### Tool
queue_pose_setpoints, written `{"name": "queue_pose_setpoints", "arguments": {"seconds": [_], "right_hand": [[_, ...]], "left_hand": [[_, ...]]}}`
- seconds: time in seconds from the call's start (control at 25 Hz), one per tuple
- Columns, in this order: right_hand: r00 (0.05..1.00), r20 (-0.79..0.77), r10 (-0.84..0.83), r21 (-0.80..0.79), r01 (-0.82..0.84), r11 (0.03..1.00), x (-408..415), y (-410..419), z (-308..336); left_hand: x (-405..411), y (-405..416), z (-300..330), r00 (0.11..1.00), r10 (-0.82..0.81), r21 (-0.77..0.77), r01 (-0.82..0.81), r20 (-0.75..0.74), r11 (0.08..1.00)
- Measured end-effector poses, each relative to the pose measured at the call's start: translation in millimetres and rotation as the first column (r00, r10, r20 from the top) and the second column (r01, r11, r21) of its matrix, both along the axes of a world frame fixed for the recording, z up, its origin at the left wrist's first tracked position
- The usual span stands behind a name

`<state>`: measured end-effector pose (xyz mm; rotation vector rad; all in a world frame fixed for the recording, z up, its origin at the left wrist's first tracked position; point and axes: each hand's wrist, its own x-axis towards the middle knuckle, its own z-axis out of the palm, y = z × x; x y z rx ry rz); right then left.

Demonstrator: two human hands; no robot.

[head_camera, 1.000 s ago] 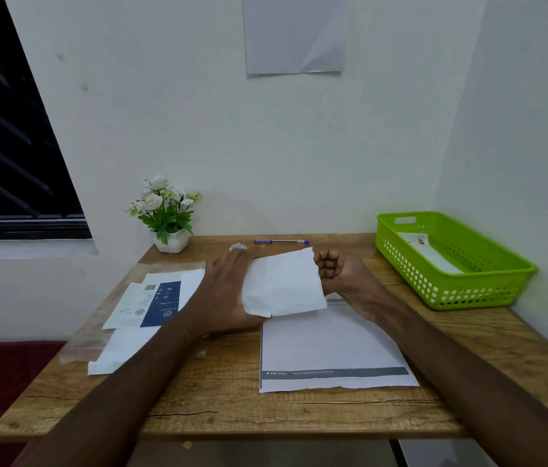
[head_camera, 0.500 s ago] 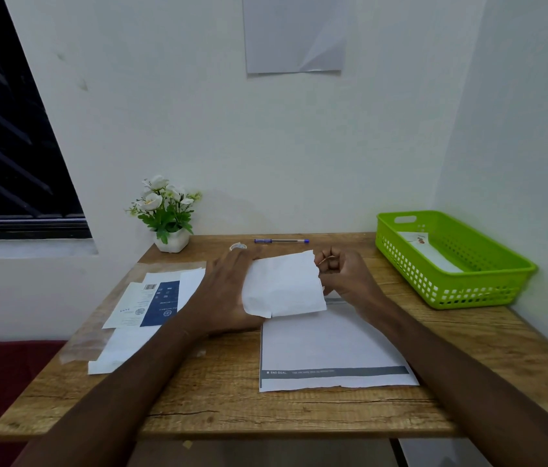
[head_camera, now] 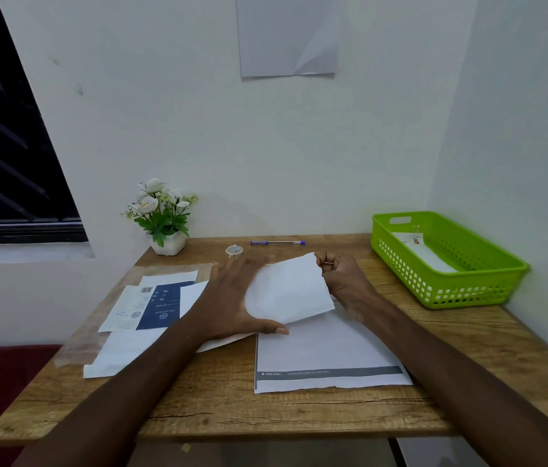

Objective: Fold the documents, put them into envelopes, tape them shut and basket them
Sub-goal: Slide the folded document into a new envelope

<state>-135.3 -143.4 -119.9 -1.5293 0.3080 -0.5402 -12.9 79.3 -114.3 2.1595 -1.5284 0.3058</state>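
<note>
A white folded paper (head_camera: pixel 291 288) stands tilted up at the middle of the wooden table (head_camera: pixel 299 412). My left hand (head_camera: pixel 229 298) lies flat beside it, thumb under its lower edge, fingers spread. My right hand (head_camera: pixel 340 281) has its fingers curled at the paper's right edge and seems to pinch it. Below them a larger white sheet (head_camera: pixel 326 358) with a grey strip lies flat. The green basket (head_camera: pixel 488 284) at the right holds a white envelope (head_camera: pixel 424 254). A small tape roll (head_camera: pixel 234 250) sits at the back.
Several papers and a blue-printed envelope (head_camera: pixel 154 305) lie in a pile at the left on clear plastic. A potted white flower (head_camera: pixel 161 220) and a blue pen (head_camera: pixel 277 243) sit along the back edge. Walls close in behind and to the right.
My right hand's fist has loosened and its fingers now work at the folded paper's right edge. My left hand's thumb has slid under the paper's lower edge.
</note>
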Motion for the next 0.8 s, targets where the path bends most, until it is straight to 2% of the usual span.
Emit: {"name": "queue_pose_setpoints", "arguments": {"seconds": [0.12,0.28,0.48,0.56,0.64,0.72,0.8], "right_hand": [[0.999,-0.028,-0.041,0.022,0.042,0.999,-2.9,0.9,1.1],[1.000,-0.007,0.016,0.040,-0.016,0.999,-8.7,-1.1,4.7],[0.999,0.050,-0.003,0.035,0.001,0.999,-9.0,0.5,7.1],[0.996,0.085,0.031,0.016,-0.032,0.999,-9.5,-0.8,8.4],[0.995,0.099,0.033,-0.006,-0.032,0.999,-11.0,-1.5,10.6],[0.995,0.102,0.011,0.002,-0.011,1.000,-14.0,-3.2,14.0],[0.994,0.105,0.000,0.018,-0.002,1.000,-15.9,-4.1,17.1]], "left_hand": [[1.5,-2.7,-0.8,0.997,0.015,-0.072,-0.021,-0.080,0.997],[4.7,-8.2,0.4,0.980,0.018,-0.224,-0.063,-0.200,0.973],[2.7,-32.7,13.8,0.940,-0.017,-0.190,-0.051,-0.342,0.980],[-1.3,-49.0,26.8,0.844,-0.094,-0.168,0.004,-0.529,0.986],[-3.2,-63.6,39.2,0.664,-0.162,-0.175,0.048,-0.730,0.983],[-2.7,-74.8,46.3,0.508,-0.150,-0.156,0.031,-0.848,0.987],[-1.5,-82.4,45.7,0.397,-0.145,-0.137,0.050,-0.906,0.989]]}}
